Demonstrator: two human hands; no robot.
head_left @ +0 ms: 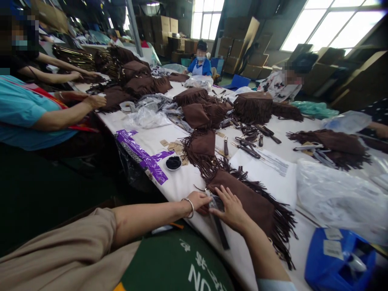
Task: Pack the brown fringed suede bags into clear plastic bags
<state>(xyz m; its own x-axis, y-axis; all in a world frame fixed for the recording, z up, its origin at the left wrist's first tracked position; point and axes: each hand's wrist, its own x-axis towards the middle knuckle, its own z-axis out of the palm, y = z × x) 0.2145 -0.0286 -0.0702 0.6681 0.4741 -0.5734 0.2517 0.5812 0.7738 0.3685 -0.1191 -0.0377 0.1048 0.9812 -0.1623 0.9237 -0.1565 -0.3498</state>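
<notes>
A brown fringed bag [248, 202] lies flat on the white table in front of me. My left hand [198, 201] pinches the end of a dark strap [220, 232] wrapped in clear plastic, at the bag's near left corner. Fingers spread, my right hand [230, 208] rests with its fingertips on the bag's edge and its thumb near the plastic. Whether anything sits under the right palm is hidden. Another fringed brown piece [204, 143] lies just beyond the bag.
A small bowl of black material [173, 162] stands by purple tape [148, 161]. A blue dispenser [339, 258] is at the near right, below plastic bags [336, 194]. Loose straps [248, 147] and more fringed bags [253, 106] lie farther back. Other people sit around the table.
</notes>
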